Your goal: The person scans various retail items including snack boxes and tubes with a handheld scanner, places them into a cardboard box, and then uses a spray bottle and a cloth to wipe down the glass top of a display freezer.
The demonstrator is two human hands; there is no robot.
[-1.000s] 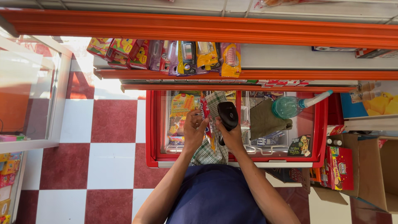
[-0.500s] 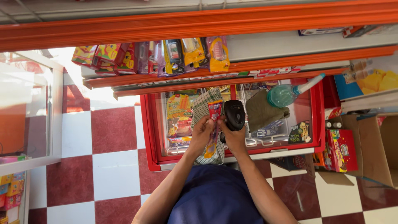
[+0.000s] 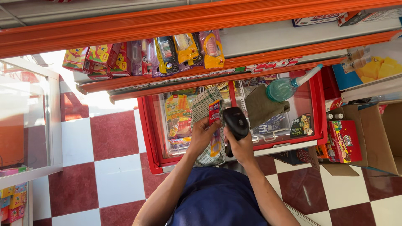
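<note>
A slim red packet (image 3: pixel 214 112) stands upright in the left hand (image 3: pixel 202 134), fingers closed on its lower part, just beside the black handheld scanner (image 3: pixel 235 122) gripped in the right hand (image 3: pixel 239 146) above a red chest freezer (image 3: pixel 147 121). A clean read likely calls for keeping the packet flat and facing the scanner's window. A checked cloth (image 3: pixel 203 108), a grey rag (image 3: pixel 262 106) and a green spray bottle (image 3: pixel 283 88) crowd the freezer's glass lid.

Bright daylight floods in from the far left, blowing out a patch of the checkered floor (image 3: pixel 98 102) near the shelf. The freezer lid (image 3: pixel 272 104) shows soft glare. Colours look saturated, focus is sharp overall, and the orange shelves (image 3: pixel 209 16) bow slightly toward the edges.
</note>
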